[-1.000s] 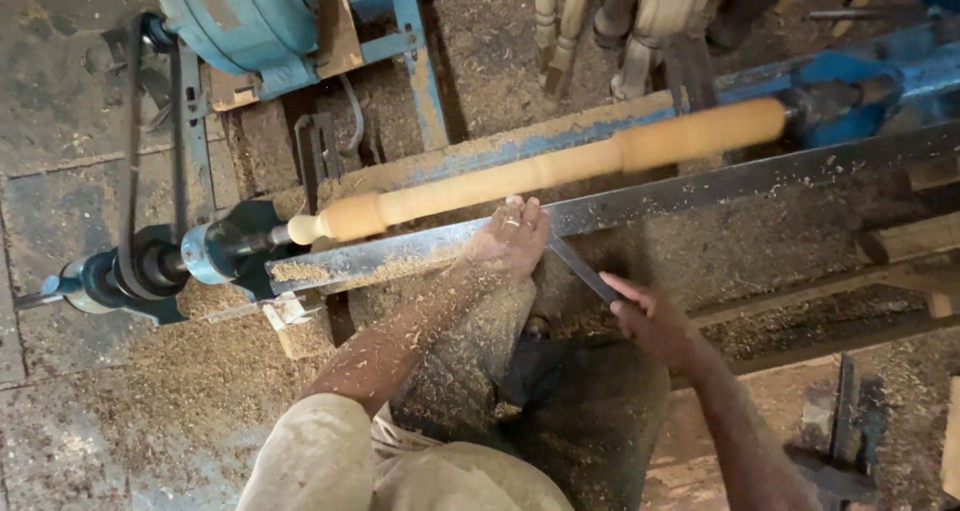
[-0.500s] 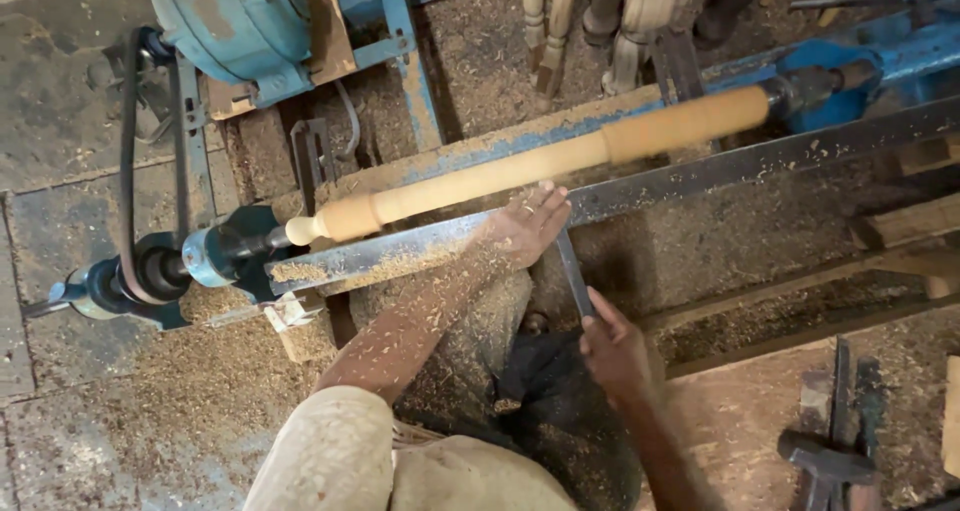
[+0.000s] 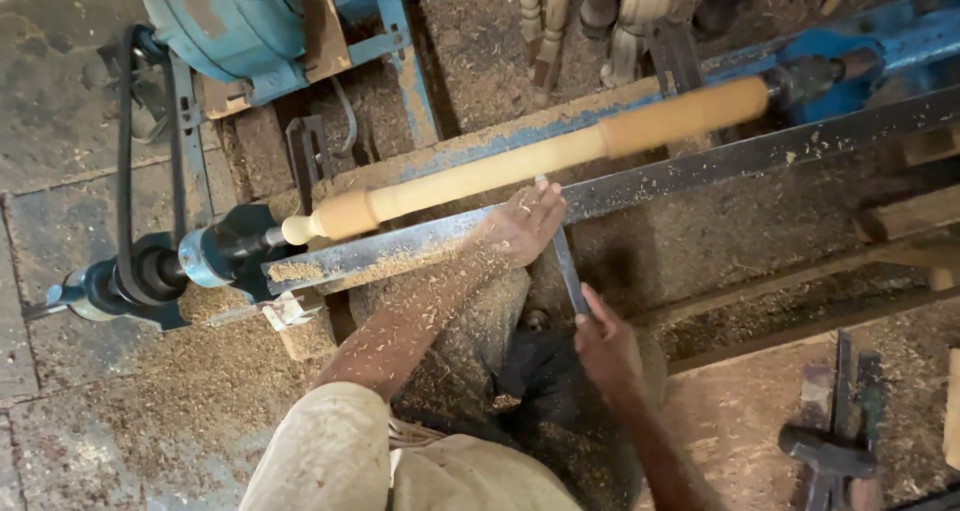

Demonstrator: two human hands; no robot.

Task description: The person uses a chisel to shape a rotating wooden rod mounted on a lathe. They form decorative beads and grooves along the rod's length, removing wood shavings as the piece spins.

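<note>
A long pale wooden spindle (image 3: 520, 161) is mounted on a lathe and runs from lower left to upper right. Below it lies a dark metal tool rest bar (image 3: 700, 166). My left hand (image 3: 522, 221), dusted with sawdust, rests on that bar and presses the blade of a metal chisel (image 3: 566, 263) down against it. The chisel tip reaches up to the spindle. My right hand (image 3: 603, 343) grips the chisel's lower end, close to my body.
A blue motor (image 3: 225, 16) with a black belt (image 3: 125, 141) drives the blue headstock (image 3: 215, 256) at left. The blue tailstock (image 3: 850, 56) is at upper right. Several turned legs (image 3: 600, 6) stand behind. A hammer (image 3: 825, 451) lies at lower right. Sawdust covers the floor.
My right hand has swung left and toward me, so the chisel now stands steeper against the spindle. My left hand has stayed on the tool rest.
</note>
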